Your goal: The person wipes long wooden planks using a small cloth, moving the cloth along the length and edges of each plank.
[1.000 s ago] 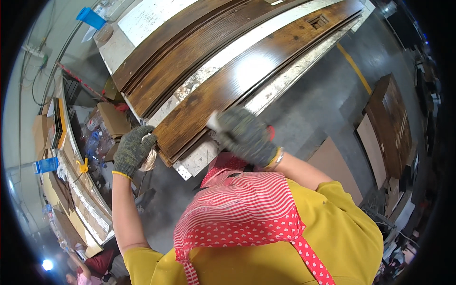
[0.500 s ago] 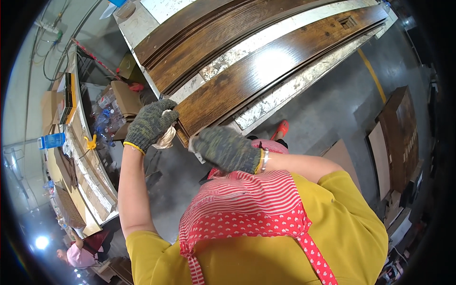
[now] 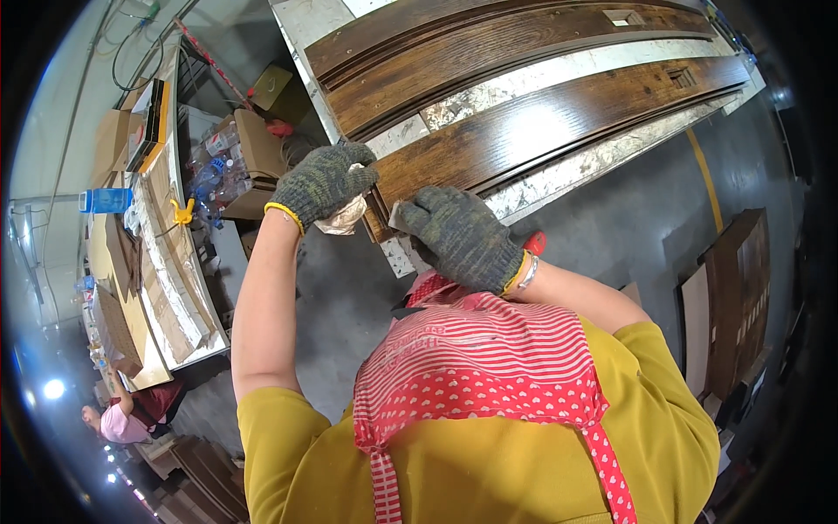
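Note:
My left hand (image 3: 325, 185), in a dark knitted glove with a yellow cuff, is closed on a crumpled pale cloth (image 3: 343, 218) at the left end of a long brown wooden board (image 3: 471, 144). Its fingertips meet the board's end edge. My right hand (image 3: 463, 237), gloved alike, is closed at the near corner of that same end. A small beige-grey piece (image 3: 397, 217) shows at its fingertips, its kind unclear. The board lies flat, glossy on top, with a rectangular cutout (image 3: 680, 79) near its far end.
More brown boards (image 3: 524, 39) lie behind on the paint-stained white worktable (image 3: 567, 179). A carton (image 3: 259, 162) and plastic bottles (image 3: 214, 175) stand left, beside a bench with a yellow clamp (image 3: 182, 211). Dark panels (image 3: 735, 297) lean at right. Another person (image 3: 131, 417) is at lower left.
The view has shifted, moving the table and boards right and down in it. My right hand has moved up against the board's end corner; my left stays at the end with the cloth.

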